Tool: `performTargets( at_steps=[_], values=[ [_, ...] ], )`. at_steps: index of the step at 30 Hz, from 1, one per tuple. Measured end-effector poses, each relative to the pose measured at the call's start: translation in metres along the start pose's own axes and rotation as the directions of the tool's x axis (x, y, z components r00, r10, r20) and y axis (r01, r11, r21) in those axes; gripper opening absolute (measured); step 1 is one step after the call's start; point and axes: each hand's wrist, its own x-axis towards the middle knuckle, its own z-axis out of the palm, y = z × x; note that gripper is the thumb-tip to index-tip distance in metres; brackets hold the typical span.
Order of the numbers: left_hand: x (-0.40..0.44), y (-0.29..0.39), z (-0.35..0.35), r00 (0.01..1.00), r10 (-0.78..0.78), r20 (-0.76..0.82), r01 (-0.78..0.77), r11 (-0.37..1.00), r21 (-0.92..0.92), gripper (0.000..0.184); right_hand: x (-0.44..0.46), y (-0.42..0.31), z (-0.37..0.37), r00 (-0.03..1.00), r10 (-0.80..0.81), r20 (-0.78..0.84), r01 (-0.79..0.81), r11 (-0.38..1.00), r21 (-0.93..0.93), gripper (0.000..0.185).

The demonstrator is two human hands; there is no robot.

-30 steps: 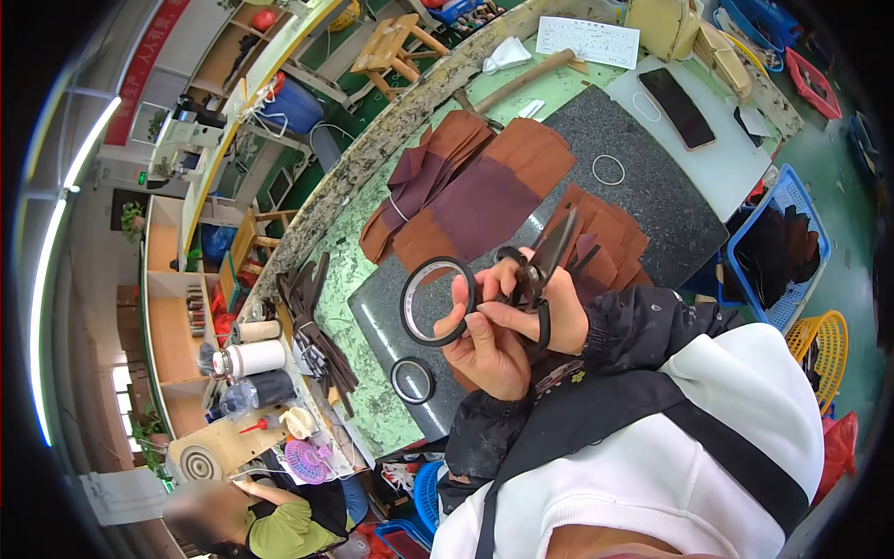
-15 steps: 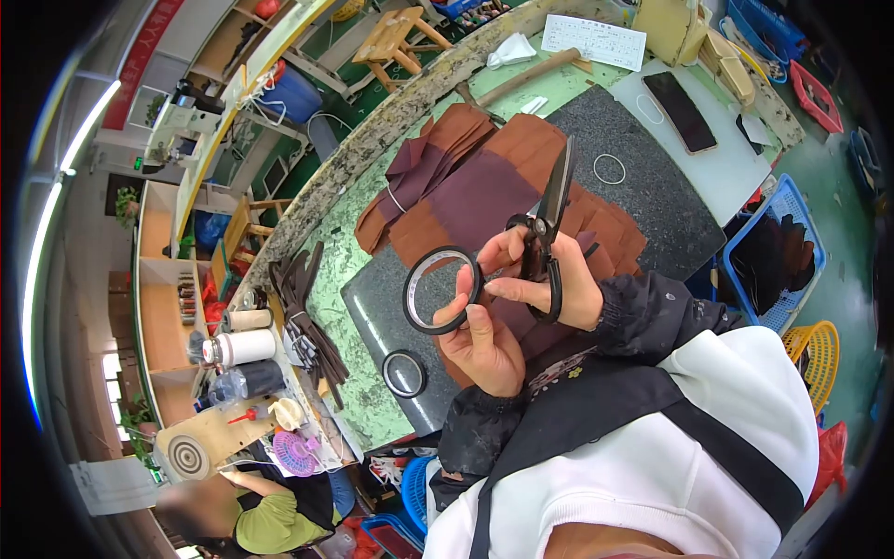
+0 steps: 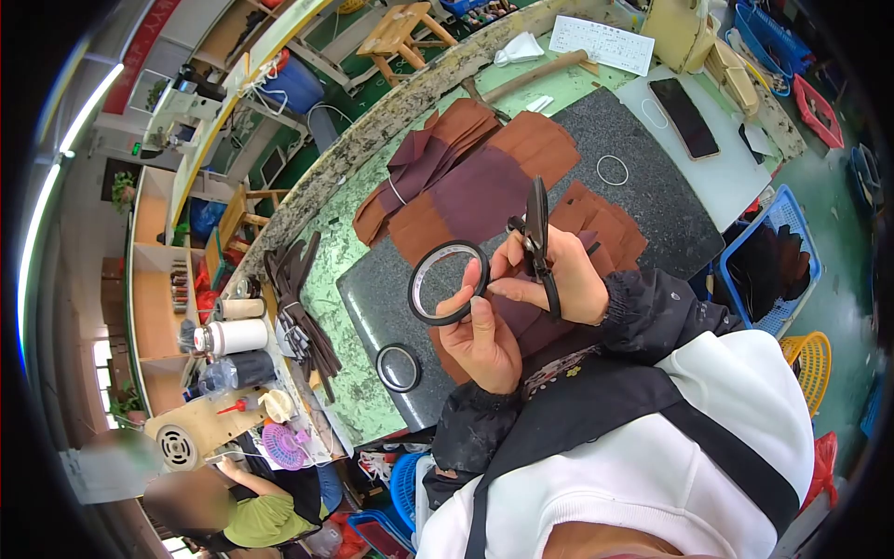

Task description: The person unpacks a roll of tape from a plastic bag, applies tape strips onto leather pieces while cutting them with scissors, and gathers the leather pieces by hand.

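My left hand (image 3: pixel 486 345) grips a roll of black tape (image 3: pixel 415 291) by its right side, with fingers through the ring. Close beside it, my right hand (image 3: pixel 563 270) holds black-handled scissors (image 3: pixel 535 228), their blades pointing up. Its thumb and forefinger meet near the tape's edge; whether they pinch the tape end is too small to tell. Beyond the hands, brown and purple leather pieces (image 3: pixel 480 200) lie on a dark stone slab (image 3: pixel 652 168), one bundle tied with a band. A second tape roll (image 3: pixel 399 368) lies on the slab at the left.
A hammer (image 3: pixel 535 76), a paper sheet (image 3: pixel 601 45) and a phone (image 3: pixel 684 118) lie along the far side. Dark strips (image 3: pixel 303 317) lie at the left. A blue basket (image 3: pixel 810 252) stands at the right. A person in green (image 3: pixel 265 517) sits at lower left.
The scissors have turned in my right hand, their blades now nearly upright and seen more edge-on. Both hands stay close together at the tape roll. The view has shifted slightly.
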Motion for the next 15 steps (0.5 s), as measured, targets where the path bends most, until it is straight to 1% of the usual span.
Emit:
performTargets(
  at_steps=[2, 3, 4, 5, 7, 9, 10, 12, 14, 15],
  values=[
    [0.001, 0.0, -0.004, 0.999, 0.007, 0.041, -0.009, 0.999, 0.046, 0.031, 0.001, -0.002, 0.0, 1.0, 0.026, 0.009, -0.026, 1.0, 0.018, 0.034],
    [0.007, 0.002, -0.001, 0.992, 0.122, 0.044, -0.129, 0.974, 0.185, 0.038, 0.002, -0.003, -0.001, 0.999, 0.035, 0.013, -0.036, 0.999, 0.016, 0.034],
    [0.018, 0.004, 0.003, 0.971, 0.231, 0.06, -0.238, 0.917, 0.32, 0.047, 0.006, -0.003, -0.002, 0.998, 0.044, 0.039, -0.047, 0.996, 0.078, 0.033],
    [0.036, 0.011, 0.0, 0.957, 0.284, 0.057, -0.288, 0.906, 0.31, 0.064, 0.01, -0.005, -0.005, 0.996, 0.054, 0.068, -0.063, 0.989, 0.136, 0.032],
    [0.069, 0.035, 0.018, 0.882, 0.469, -0.036, -0.409, 0.802, 0.436, 0.068, 0.02, -0.01, -0.01, 0.989, 0.069, 0.133, -0.1, 0.964, 0.246, 0.03],
    [0.094, 0.065, 0.02, 0.892, 0.448, -0.054, -0.418, 0.866, 0.275, 0.078, 0.031, -0.025, -0.015, 0.993, 0.084, 0.086, -0.102, 0.968, 0.228, 0.03],
    [0.105, 0.082, 0.018, 0.89, 0.442, -0.109, -0.422, 0.891, 0.17, 0.079, 0.037, -0.033, -0.019, 0.99, 0.094, 0.103, -0.115, 0.969, 0.217, 0.03],
    [0.108, 0.117, 0.014, 0.873, 0.462, -0.156, -0.454, 0.887, 0.082, 0.076, 0.046, -0.047, -0.035, 0.992, 0.12, 0.043, -0.127, 0.962, 0.241, 0.03],
    [0.096, 0.134, -0.009, 0.82, 0.552, -0.15, -0.447, 0.782, 0.433, 0.071, 0.055, -0.048, -0.064, 0.991, 0.1, 0.084, -0.113, 0.979, 0.169, 0.03],
    [0.083, 0.142, -0.027, 0.82, 0.548, -0.164, -0.439, 0.786, 0.435, 0.071, 0.058, -0.044, -0.081, 0.99, 0.112, 0.091, -0.126, 0.979, 0.163, 0.03]
  ],
)
